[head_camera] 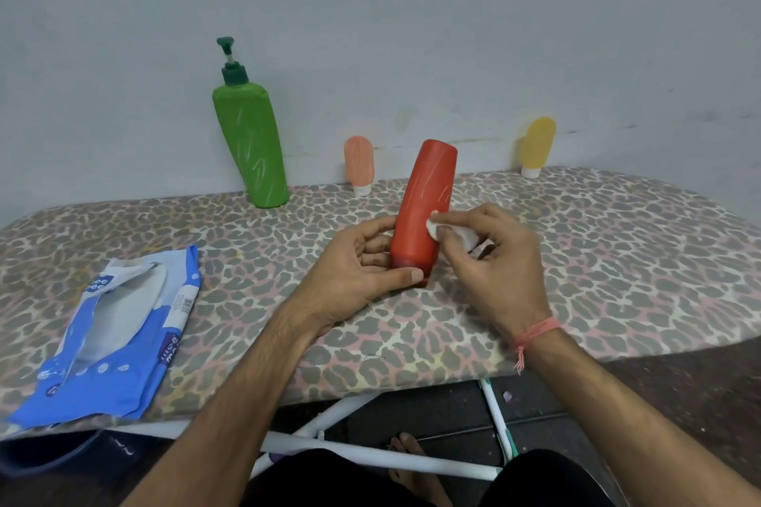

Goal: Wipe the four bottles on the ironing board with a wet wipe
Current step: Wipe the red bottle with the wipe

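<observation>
A red bottle (424,202) stands cap-down and tilted over the middle of the ironing board (597,259). My left hand (362,272) grips its lower end, thumb across the front. My right hand (494,255) pinches a white wet wipe (449,228) and presses it against the bottle's right side. A tall green pump bottle (249,136) leans against the wall at the back left. A small peach tube (359,165) stands beside it, and a small yellow tube (537,146) stands at the back right.
A torn blue wet-wipe packet (119,333) lies on the board's front left. The wall runs right behind the bottles. Below the board's front edge are its white legs (370,453) and a bare foot on the dark floor.
</observation>
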